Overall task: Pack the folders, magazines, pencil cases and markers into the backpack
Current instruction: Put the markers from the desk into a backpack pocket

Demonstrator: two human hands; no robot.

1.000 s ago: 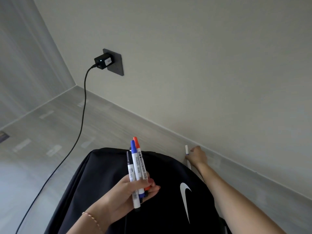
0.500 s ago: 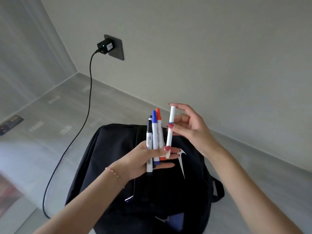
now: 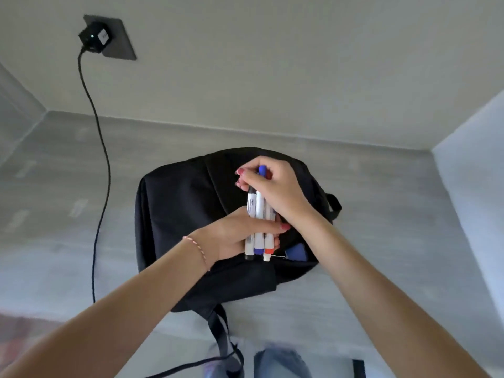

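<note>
Head view: a black backpack (image 3: 185,214) lies flat on the grey floor (image 3: 381,214) at the centre of the frame, its top end pointing toward 12 o'clock and its straps trailing toward 6 o'clock. Directly above it both hands share one bundle of markers (image 3: 257,211). The left hand (image 3: 234,236) comes in from 8 o'clock and is clenched around the lower part of the bundle, thumb laid across the barrels; a thin bracelet (image 3: 197,248) circles that wrist. The right hand (image 3: 275,186) comes in from 4 o'clock and is closed over the upper ends, where a blue cap shows between its fingers. Black, blue and red marker tips stick out below the left hand, toward 6 o'clock. Just beside those tips, at about 3 o'clock from them, a blue object (image 3: 296,252) shows in the backpack's opening; what it is cannot be told. At 11 o'clock a black charger (image 3: 94,36) sits in a wall socket (image 3: 120,42), and its cable (image 3: 102,148) runs down the wall and across the floor, left of the backpack.
</note>
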